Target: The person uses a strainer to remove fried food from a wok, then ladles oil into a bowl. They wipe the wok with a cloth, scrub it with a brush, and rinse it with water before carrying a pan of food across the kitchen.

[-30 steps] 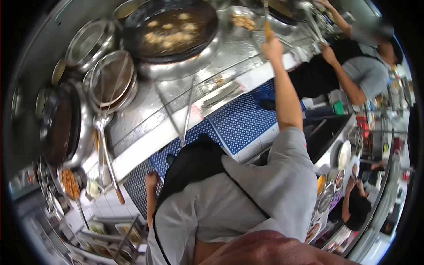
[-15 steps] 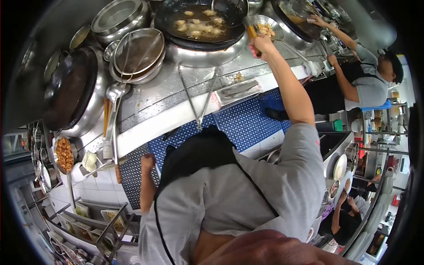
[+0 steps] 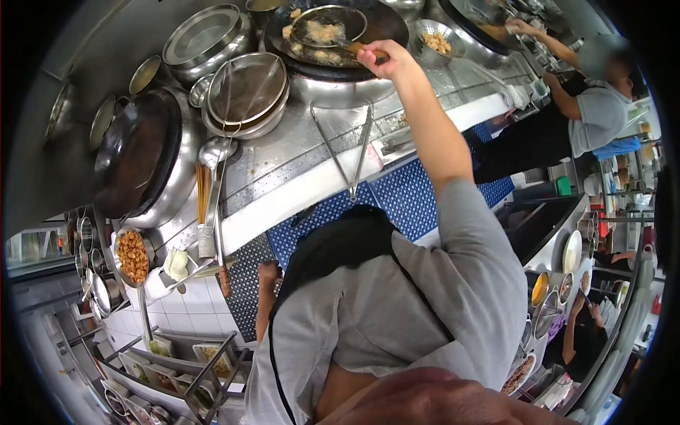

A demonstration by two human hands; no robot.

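My right hand [image 3: 384, 59] is closed round the wooden handle of a round wire skimmer [image 3: 309, 30]. The skimmer lies over the wok [image 3: 393, 32], in its oil, with pale golden fried pieces [image 3: 324, 33] in and below its mesh. A few more pieces float by the wok's left side. Right of the wok, a perforated strainer [image 3: 453, 48] holds fried pieces. My left hand [image 3: 269, 273] hangs low beside my apron, over the dark mat. Its fingers look curled, small and dim in view, and no object shows in them.
A second wok [image 3: 134, 152] stands at the left. Between the woks sits a strainer over a bowl [image 3: 248, 88]. Metal tongs [image 3: 343, 152] project past the counter edge. Browned pieces fill a ladle [image 3: 132, 256]. A co-worker [image 3: 598, 106] stands by another wok [image 3: 467, 21] at the right.
My right hand has moved left with the skimmer, its mesh now lower in the wok. The view has shifted, so the counter sits farther right. The left hand still hangs low.
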